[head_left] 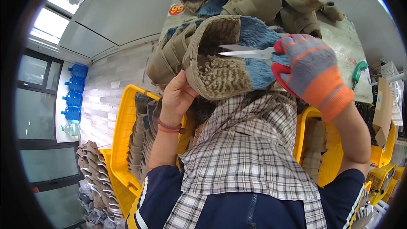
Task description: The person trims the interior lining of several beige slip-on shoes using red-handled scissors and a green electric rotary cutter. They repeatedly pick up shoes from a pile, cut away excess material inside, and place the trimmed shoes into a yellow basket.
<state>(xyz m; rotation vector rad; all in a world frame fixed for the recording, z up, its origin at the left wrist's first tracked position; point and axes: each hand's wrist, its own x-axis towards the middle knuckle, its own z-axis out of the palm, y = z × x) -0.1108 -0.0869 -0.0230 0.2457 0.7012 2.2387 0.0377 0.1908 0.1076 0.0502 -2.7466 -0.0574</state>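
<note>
In front of me is a fleece-lined slipper (pixel 227 74), khaki outside, with striped beige pile around its opening and blue plush towards its right end. My bare left hand (pixel 177 92) pinches its lower left rim between thumb and fingers. Scissors (pixel 258 54) with red handles are held in my right hand (pixel 311 68), which wears a grey and orange knit glove. Their blades are slightly apart, pointing left over the slipper's opening. Whether they touch the pile, I cannot tell. Nested khaki slippers (pixel 167 61) lie just left of the held one.
More khaki slippers (pixel 254 2) are heaped on the worktable (pixel 345 42). A green-handled tool (pixel 359 71) lies at its right edge. Yellow crates (pixel 121 144) with stacked slippers flank my lap. Blue water jugs (pixel 74 99) line the left wall.
</note>
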